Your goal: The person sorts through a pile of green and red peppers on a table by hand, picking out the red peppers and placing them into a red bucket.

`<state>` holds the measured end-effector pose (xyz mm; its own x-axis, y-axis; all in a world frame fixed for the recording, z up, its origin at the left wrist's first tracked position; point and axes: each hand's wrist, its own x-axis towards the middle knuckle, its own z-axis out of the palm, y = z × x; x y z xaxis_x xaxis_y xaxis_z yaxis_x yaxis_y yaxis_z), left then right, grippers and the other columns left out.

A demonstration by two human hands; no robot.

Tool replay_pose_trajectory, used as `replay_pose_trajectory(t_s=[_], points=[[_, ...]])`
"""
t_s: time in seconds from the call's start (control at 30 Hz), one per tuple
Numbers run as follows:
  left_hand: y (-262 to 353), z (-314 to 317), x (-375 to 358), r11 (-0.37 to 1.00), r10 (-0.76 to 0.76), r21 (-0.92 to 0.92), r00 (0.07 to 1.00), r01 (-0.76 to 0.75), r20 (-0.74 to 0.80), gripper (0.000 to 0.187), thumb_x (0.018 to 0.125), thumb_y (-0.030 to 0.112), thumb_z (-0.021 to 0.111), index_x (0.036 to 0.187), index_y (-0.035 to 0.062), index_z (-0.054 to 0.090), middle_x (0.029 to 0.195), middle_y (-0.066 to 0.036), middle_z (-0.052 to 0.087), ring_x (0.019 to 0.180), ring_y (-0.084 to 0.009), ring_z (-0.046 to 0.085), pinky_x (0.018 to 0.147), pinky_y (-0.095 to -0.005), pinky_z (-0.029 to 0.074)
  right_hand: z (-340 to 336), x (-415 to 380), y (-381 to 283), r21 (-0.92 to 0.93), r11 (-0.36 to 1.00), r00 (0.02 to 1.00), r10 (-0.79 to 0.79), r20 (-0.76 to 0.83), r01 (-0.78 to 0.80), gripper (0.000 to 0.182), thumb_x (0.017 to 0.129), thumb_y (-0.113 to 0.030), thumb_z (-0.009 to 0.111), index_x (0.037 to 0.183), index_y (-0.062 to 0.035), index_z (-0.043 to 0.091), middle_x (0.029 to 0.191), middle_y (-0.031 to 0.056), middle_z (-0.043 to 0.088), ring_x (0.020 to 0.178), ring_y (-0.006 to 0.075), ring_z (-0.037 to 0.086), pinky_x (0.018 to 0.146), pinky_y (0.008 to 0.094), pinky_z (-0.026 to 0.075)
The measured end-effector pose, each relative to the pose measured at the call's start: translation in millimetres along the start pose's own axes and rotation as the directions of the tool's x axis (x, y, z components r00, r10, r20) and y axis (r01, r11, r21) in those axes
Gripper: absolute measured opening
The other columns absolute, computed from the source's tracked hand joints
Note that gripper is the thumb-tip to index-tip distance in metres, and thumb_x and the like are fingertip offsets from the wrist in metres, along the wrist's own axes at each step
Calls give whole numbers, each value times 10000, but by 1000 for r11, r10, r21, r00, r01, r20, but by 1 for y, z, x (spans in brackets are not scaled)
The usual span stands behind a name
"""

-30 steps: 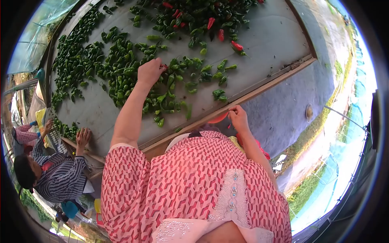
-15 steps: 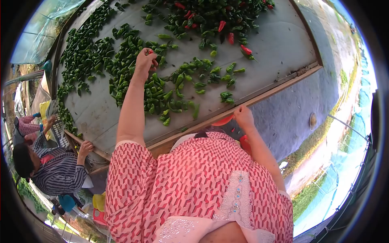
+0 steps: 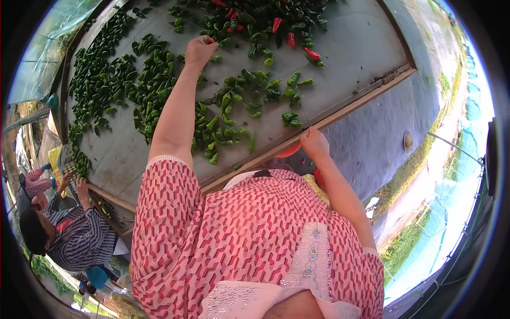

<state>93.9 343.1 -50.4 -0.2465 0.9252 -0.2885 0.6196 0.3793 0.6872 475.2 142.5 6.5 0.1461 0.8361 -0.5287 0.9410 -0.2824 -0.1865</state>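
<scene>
My left hand (image 3: 201,51) reaches over the grey table top (image 3: 340,64), its fingers closed on a small red pepper (image 3: 209,40). Green peppers (image 3: 154,80) lie spread below and to the left of it. At the upper middle is a darker heap (image 3: 260,21) with several red peppers, among them one (image 3: 277,24). My right hand (image 3: 314,143) is closed at the near wooden edge, at the rim of a red container (image 3: 288,151) that is mostly hidden under my hand and the table edge.
A co-worker in a striped top (image 3: 82,239) is at the left, with hands near the table corner. A wooden rim (image 3: 366,101) borders the table. Grey ground (image 3: 377,127) with a small round object (image 3: 408,142) lies to the right.
My left hand has moved up and slightly right, away from the near green peppers towards the heap. The co-worker's hand has shifted left along the table corner. The view has shifted slightly.
</scene>
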Motion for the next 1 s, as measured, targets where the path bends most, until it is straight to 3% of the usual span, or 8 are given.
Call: replay_pose_trajectory(t_s=[0.07,0.17,0.47,0.67,0.77,0.83,0.9,1.0], points=[[7,-4,-31,927,-29,-371,996,60,88,191,796,184,721,925,49,680,771,-76,657,698,-202,626,650,-354,503,1,-2,2,6,1000,1000,-12,-10,12,267,806,-277,517,874,-30,589,894,242,660,896,417,632,793,508,484],[-2,29,-75,907,278,-358,953,-220,118,168,793,96,673,960,88,684,788,-100,683,735,-270,645,637,-366,474,4,0,4,0,1000,1000,-16,-12,16,268,811,-280,512,885,-33,589,901,249,660,893,421,634,801,516,486],[17,79,-123,817,446,349,887,-458,120,248,796,142,627,1036,124,684,878,-111,684,855,-334,643,726,-433,514,11,2,7,-22,999,998,-34,-57,32,252,801,-265,515,878,-35,580,892,248,652,901,429,621,789,528,474],[3,96,-119,688,574,446,805,-572,148,99,778,155,592,779,104,677,845,-136,661,808,-323,655,656,-430,521,20,9,12,-39,998,997,-54,-64,51,257,809,-271,516,909,-38,561,901,238,659,902,425,623,794,530,473],[1,98,-114,790,524,336,849,-513,63,72,790,130,647,767,68,675,790,-94,671,729,-248,665,625,-367,517,18,7,10,-33,996,994,-84,-65,82,263,821,-279,513,920,-37,544,898,235,656,895,428,622,789,530,472],[10,76,-112,965,137,-242,979,-99,149,92,798,132,701,777,49,666,743,-58,654,643,-182,631,557,-318,487,22,10,12,-6,996,994,-88,-64,88,265,829,-282,510,921,-36,538,895,236,653,891,432,620,787,530,471],[3,52,-114,701,-65,-648,932,298,358,184,807,168,782,802,48,642,668,-7,604,514,-77,533,434,-244,393,25,11,15,9,996,994,-92,-66,93,265,836,-287,508,919,-37,534,895,237,649,889,437,615,786,533,468],[-20,27,-132,506,-66,-801,940,320,335,177,827,180,765,862,59,641,689,-24,616,483,-78,517,387,-241,349,31,16,14,18,993,991,-116,-70,117,261,835,-284,518,917,-37,540,894,235,647,882,434,615,781,525,470]])
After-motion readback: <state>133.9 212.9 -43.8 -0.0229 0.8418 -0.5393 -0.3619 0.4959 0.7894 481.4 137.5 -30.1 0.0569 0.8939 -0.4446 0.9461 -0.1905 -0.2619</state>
